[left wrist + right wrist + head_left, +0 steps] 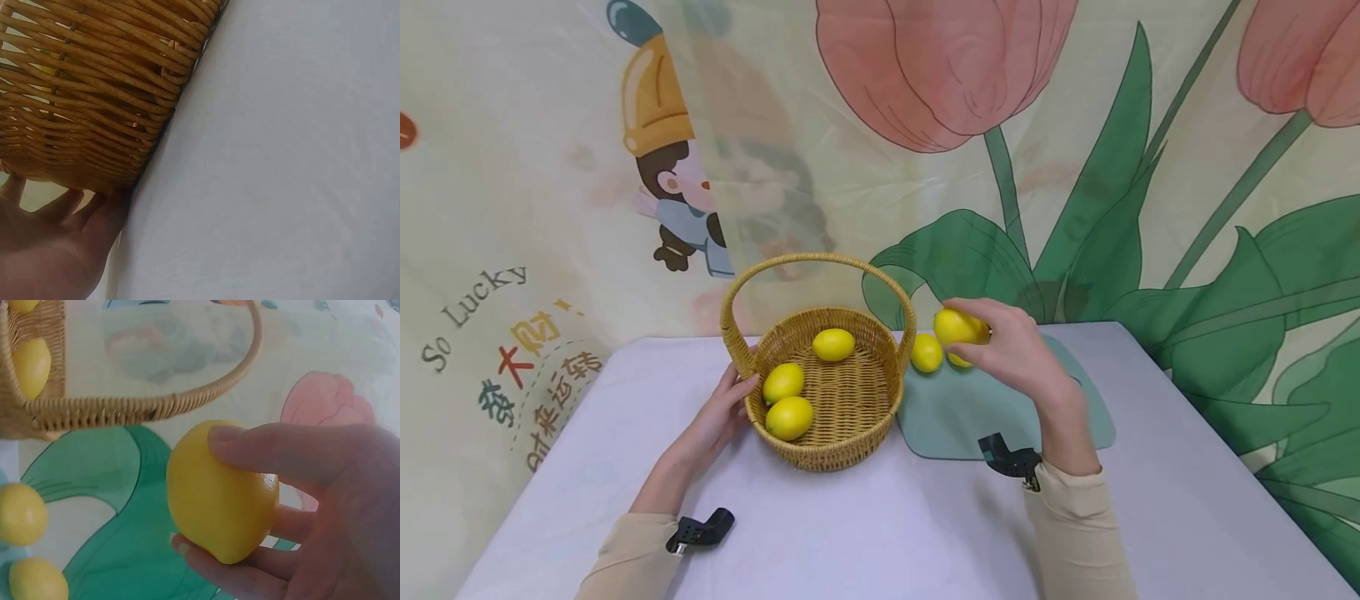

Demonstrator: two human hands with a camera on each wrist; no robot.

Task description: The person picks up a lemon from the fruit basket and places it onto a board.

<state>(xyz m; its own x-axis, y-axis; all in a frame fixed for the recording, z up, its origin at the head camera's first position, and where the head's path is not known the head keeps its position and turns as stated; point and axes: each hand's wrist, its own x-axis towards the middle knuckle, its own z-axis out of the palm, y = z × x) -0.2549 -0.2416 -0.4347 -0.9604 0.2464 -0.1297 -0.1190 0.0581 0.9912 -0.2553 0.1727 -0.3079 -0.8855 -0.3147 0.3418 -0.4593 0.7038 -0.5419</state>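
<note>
My right hand [1017,346] pinches a yellow lemon [220,494] between thumb and fingers, held up to the right of a woven basket [823,457]. In the right wrist view, the thumb lies over its top and the fingers beneath it. Inside the basket are a lemon [833,344] toward the back and two at the left, one in front [790,417]. My left hand [718,417] rests against the basket's left side by the foot of its arched handle [820,257]. Its fingers touch the woven wall in the left wrist view.
Beside the basket on the right lies a pale green mat [970,425] on a white-covered table [865,533]. At the mat's back edge sit a lemon [927,353] and another [958,360] partly hidden by the held one. A printed cloth [1105,167] hangs behind.
</note>
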